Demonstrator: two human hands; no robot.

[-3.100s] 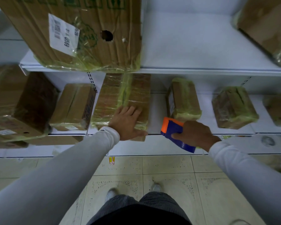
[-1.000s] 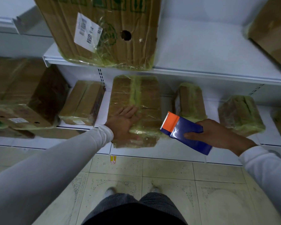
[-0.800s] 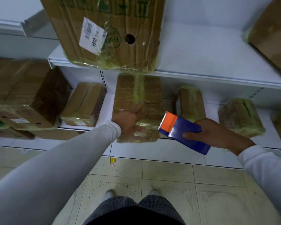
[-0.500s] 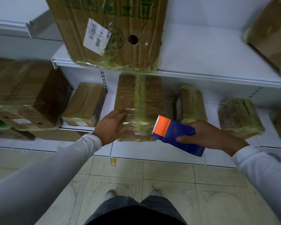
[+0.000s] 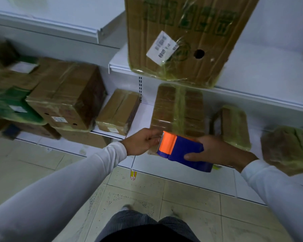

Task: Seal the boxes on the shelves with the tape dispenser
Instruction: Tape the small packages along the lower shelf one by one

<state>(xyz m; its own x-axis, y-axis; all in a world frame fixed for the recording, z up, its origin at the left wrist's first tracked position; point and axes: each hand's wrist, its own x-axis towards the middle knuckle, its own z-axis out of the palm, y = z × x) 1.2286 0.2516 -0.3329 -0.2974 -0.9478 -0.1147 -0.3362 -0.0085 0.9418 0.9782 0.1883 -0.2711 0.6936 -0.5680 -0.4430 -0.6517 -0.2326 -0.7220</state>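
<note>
Right hand [image 5: 215, 151] wrapped around blue-and-orange plastic tape dispenser [image 5: 180, 151]. Left hand [image 5: 142, 143], fingers curled at its serrated orange end; grip unclear. Just beyond fingertips: long brown tape-wrapped cardboard box [image 5: 178, 109].

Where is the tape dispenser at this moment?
In the head view, the tape dispenser is right of centre, held by the right hand, in front of the taped box on the lower shelf; the left hand is at its orange end.
</note>
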